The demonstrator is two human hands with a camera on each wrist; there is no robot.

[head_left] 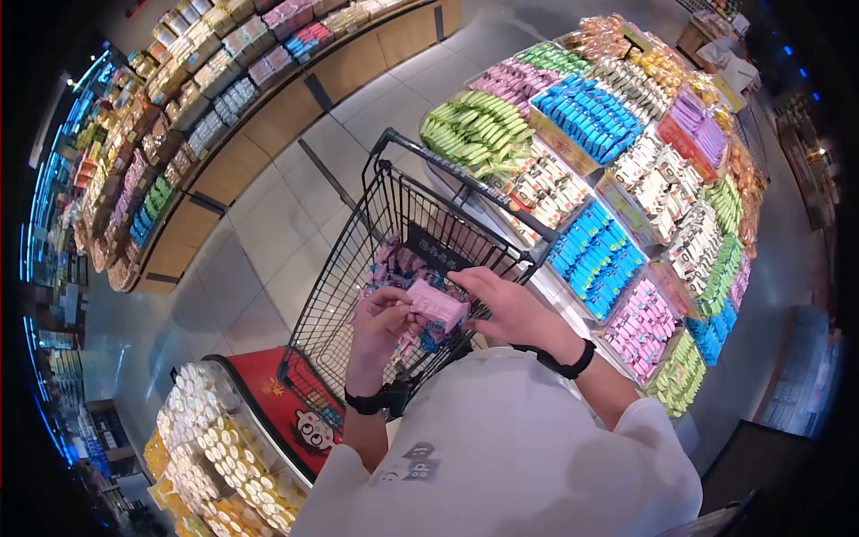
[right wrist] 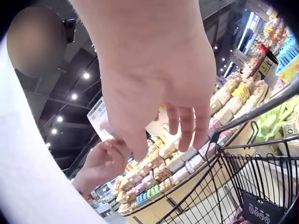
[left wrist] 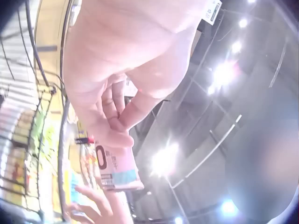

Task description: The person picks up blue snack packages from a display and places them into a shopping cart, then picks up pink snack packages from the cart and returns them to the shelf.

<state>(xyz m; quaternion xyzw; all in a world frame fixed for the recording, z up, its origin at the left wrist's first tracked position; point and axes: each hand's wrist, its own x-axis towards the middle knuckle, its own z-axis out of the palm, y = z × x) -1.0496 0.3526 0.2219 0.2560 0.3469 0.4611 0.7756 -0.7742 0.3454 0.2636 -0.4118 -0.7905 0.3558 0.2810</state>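
Observation:
A small pink packet point(head_left: 438, 305) is pinched between the thumb and fingers of my left hand point(head_left: 383, 327), above the shopping cart point(head_left: 324, 304). In the left wrist view, the left hand point(left wrist: 126, 60) grips one end of the pink packet point(left wrist: 117, 169), and its printed end points away. My right hand point(head_left: 514, 309) is just right of the packet, fingers spread and slightly bent; whether a fingertip touches it I cannot tell. The right wrist view shows the right hand point(right wrist: 156, 74) with fingers apart and nothing held. Under the hands, pink and blue packets point(head_left: 398, 259) lie in the cart.
A bin display of green, blue, white and pink packets point(head_left: 586, 116) stands to the right, against the cart's handle point(head_left: 465, 183). Curved shelves point(head_left: 259, 143) of packaged goods run along the upper left. A red-sided stand point(head_left: 268, 394) with cup-like goods is at the lower left.

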